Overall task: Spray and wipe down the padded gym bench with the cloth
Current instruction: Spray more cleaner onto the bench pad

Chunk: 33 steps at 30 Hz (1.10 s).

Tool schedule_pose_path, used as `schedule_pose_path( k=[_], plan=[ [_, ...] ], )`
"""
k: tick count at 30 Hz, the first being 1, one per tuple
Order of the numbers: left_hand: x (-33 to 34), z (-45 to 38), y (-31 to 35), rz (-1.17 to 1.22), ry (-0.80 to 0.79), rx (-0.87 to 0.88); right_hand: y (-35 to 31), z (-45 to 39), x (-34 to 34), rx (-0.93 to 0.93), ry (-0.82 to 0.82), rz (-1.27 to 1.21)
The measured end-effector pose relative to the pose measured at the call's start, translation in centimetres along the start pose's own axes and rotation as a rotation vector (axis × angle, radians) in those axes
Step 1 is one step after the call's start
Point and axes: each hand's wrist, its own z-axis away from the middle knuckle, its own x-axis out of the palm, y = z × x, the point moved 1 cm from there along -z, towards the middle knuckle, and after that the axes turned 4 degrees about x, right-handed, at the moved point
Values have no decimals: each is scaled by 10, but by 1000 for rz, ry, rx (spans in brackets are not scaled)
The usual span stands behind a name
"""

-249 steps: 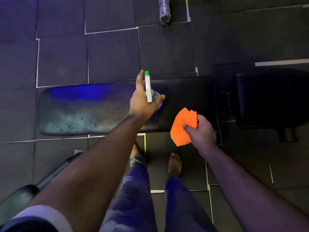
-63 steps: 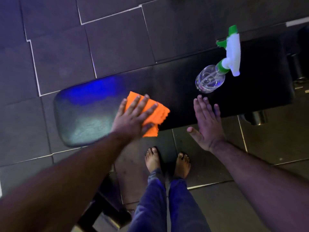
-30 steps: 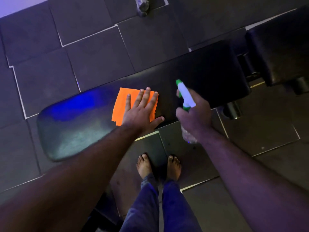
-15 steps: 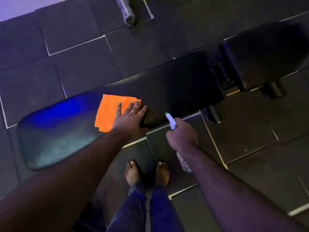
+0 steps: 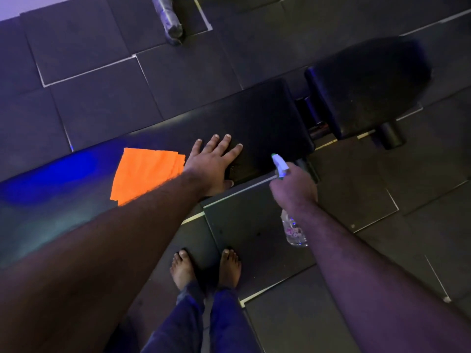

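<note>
Careful: your right hand [image 5: 293, 191] grips the spray bottle [image 5: 293, 229] near your flat, empty left hand [image 5: 212, 165]; the cloth [image 5: 146, 174] lies beside it on the bench [image 5: 254, 123], so you may spray your fingers.

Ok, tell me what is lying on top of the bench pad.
The orange cloth lies flat on the bench pad; the left hand rests beside it. The forearm covers the cloth's near corner.

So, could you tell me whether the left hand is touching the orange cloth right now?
Apart. The head view shows the left hand flat on the bench pad, with the orange cloth lying uncovered beside it.
</note>
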Motion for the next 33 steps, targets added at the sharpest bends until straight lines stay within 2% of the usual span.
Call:
schedule_pose_path(
  k=[6, 11, 17, 21, 23, 25, 28, 31, 33],
  plan=[
    [-7, -20, 6, 59, -137, -37, 9, -44, -28, 1, 53, 81],
    [-10, -21, 2, 97, -146, -19, -10, -67, -45, -58, 54, 111],
    [-3, -26, -10, 104, -179, 9, -76, -99, -62, -155, 45, 99],
    [-2, -24, -15, 80, -182, 46, -98, -114, -62, -111, -13, 118],
    [-4, -17, -19, 71, -112, 58, -106, -111, -58, -107, -56, 108],
    [-7, -3, -32, 67, 32, 14, -114, -101, -49, -162, -114, 147],
    [-1, 33, -61, 56, 185, -190, -129, -83, -29, -162, -125, 126],
    [17, 68, -85, 84, 124, -353, -145, -57, -1, -265, -208, 165],
    [30, 81, -91, 97, 80, -374, -152, -45, 12, -272, -245, 189]
  ],
)
